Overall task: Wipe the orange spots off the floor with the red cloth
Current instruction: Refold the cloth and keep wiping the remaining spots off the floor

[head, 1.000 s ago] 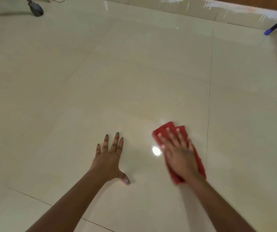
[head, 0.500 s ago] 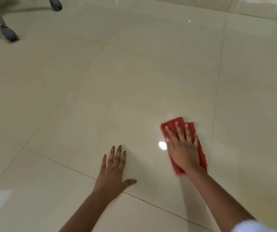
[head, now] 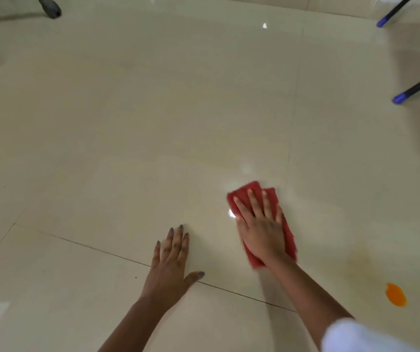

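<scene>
The right hand (head: 261,231) lies flat and open on the red cloth (head: 284,224), fingers spread and pointing toward 11 o'clock, pressing the cloth against the floor (head: 153,110) rather than gripping it. The cloth is folded into a long strip that runs from 11 o'clock to 5 o'clock under the palm; its far end shows beyond the fingertips and its right edge shows along the side of the hand. A small bright glare sits on the tile just beside the cloth's left edge.

The left hand (head: 171,262) rests palm down on the bare floor at about 8 o'clock from the cloth, near it but apart. Its fingers are together and straight, the thumb stuck out to the right, and it holds nothing. A tile joint passes under this hand and runs on toward 4 o'clock beneath the right forearm. A white sleeve (head: 351,336) shows at the lower right edge.

One orange spot (head: 395,294) lies on the floor at 4 o'clock from the cloth, well apart from it, with a faint yellowish smear just above it.

Two dark legs with blue tips (head: 399,99) reach in at the upper right, and two grey feet (head: 50,11) stand at the upper left.
</scene>
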The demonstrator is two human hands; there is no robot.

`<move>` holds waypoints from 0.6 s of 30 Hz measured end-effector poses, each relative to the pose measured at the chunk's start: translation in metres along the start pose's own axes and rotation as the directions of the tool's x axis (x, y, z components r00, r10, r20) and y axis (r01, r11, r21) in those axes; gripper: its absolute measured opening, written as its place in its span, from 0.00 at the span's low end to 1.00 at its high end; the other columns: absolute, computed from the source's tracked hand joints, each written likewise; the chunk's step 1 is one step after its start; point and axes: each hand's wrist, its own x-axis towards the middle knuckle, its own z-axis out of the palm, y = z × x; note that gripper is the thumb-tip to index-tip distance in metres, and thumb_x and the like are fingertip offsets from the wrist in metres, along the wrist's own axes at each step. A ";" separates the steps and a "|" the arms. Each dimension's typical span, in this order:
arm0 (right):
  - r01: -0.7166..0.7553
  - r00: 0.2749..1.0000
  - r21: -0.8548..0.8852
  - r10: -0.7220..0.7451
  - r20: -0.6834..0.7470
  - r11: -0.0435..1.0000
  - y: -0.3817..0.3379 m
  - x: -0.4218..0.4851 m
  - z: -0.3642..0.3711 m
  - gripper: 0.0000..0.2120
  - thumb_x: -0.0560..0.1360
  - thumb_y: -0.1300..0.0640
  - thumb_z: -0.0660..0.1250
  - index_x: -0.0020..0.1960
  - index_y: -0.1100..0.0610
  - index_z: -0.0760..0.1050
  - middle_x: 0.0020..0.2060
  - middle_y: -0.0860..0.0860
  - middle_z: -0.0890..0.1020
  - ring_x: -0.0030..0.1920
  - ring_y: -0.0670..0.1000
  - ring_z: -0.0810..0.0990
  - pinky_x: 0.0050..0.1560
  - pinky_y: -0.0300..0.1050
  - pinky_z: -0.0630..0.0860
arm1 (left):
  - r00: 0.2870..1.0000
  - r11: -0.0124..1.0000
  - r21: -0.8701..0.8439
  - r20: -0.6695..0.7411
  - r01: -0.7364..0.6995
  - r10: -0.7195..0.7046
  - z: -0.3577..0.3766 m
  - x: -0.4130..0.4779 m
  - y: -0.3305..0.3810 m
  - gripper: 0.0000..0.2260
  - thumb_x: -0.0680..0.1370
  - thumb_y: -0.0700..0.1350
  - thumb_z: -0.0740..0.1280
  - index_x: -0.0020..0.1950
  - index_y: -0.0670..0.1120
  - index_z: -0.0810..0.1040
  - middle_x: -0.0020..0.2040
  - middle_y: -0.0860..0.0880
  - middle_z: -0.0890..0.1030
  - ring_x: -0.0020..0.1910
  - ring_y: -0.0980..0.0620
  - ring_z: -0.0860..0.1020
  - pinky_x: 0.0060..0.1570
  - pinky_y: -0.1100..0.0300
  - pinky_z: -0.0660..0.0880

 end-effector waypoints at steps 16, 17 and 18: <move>-0.409 0.910 0.050 0.403 0.093 0.911 0.097 -0.019 -0.010 0.26 0.77 0.39 0.38 0.73 0.43 0.53 0.73 0.57 0.62 0.71 0.66 0.60 0.64 0.69 0.60 | 0.978 0.942 0.263 0.097 -0.206 0.187 -0.041 0.106 0.096 0.45 0.66 0.69 0.34 0.75 0.42 0.49 0.74 0.43 0.41 0.73 0.43 0.40 0.69 0.44 0.45; -0.431 0.901 0.025 0.428 0.079 0.902 0.110 -0.004 -0.011 0.27 0.76 0.38 0.37 0.73 0.41 0.49 0.74 0.57 0.58 0.72 0.66 0.57 0.66 0.68 0.57 | 0.972 0.949 0.227 0.130 -0.221 0.195 -0.047 0.125 0.100 0.47 0.62 0.70 0.33 0.75 0.44 0.40 0.72 0.45 0.33 0.70 0.45 0.31 0.69 0.45 0.37; -0.439 0.896 0.016 0.437 0.078 0.898 0.120 0.009 -0.013 0.28 0.74 0.38 0.35 0.73 0.40 0.45 0.76 0.55 0.54 0.74 0.64 0.52 0.68 0.66 0.53 | 0.969 0.950 0.224 0.165 -0.218 0.183 -0.051 0.142 0.101 0.48 0.61 0.72 0.35 0.74 0.44 0.35 0.71 0.46 0.28 0.68 0.46 0.28 0.69 0.45 0.34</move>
